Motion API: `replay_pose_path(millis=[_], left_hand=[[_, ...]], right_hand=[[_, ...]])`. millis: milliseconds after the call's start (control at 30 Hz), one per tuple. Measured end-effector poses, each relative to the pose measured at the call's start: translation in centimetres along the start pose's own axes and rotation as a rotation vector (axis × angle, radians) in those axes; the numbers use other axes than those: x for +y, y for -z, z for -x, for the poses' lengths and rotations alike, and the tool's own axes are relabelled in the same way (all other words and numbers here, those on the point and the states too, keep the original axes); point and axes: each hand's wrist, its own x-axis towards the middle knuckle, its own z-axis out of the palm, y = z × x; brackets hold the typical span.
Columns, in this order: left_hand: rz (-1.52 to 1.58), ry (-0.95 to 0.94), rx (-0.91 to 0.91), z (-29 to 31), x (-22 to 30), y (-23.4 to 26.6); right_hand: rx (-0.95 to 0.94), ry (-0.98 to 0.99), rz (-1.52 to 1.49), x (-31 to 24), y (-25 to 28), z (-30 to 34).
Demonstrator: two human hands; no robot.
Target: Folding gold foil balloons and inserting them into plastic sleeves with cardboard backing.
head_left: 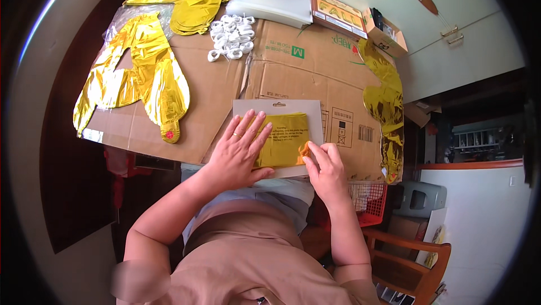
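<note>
A pale card (pixel 240 106) with a hang hole at its far edge lies on the cardboard in front of me. On it rests a folded gold foil balloon (pixel 288 144), seemingly inside a clear printed bag. My left hand (pixel 240 141), with a ring on one finger, presses flat over the left part of the gold foil, fingers spread. At the foil's lower right corner, my right hand (pixel 327 171) pinches a small crumpled orange piece (pixel 303 151) between thumb and fingers. What that piece is cannot be made out.
Flat cardboard (pixel 208 88) covers the table. Gold letter-shaped foil balloons lie left (pixel 160 74) and right (pixel 383 99), with a gold stack (pixel 197 6) behind. White ribbon rolls (pixel 232 35), a white plastic box (pixel 270 0) and small cartons (pixel 338 14) sit at the far side.
</note>
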Motion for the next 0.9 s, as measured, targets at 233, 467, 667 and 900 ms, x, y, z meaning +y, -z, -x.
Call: replay_pose_path(millis=[233, 467, 667, 900], left_hand=[[0.009, 0.012, 0.039, -0.6, -0.3, 0.7], [0.124, -0.094, 0.104, -0.7, 0.5, 1.8], [0.277, -0.419, 0.074, -3.0, 1.9, -0.1], [0.266, -0.518, 0.05, -4.7, 0.8, -0.8]], right_hand=[[0.045, -0.046, -0.054, 0.6, 0.4, 0.0], [0.159, -0.162, -0.16, 1.3, 4.2, 3.5], [0.155, -0.138, -0.192, 2.2, 3.0, 6.6], [0.106, 0.115, 0.062, 3.0, 2.3, 6.0]])
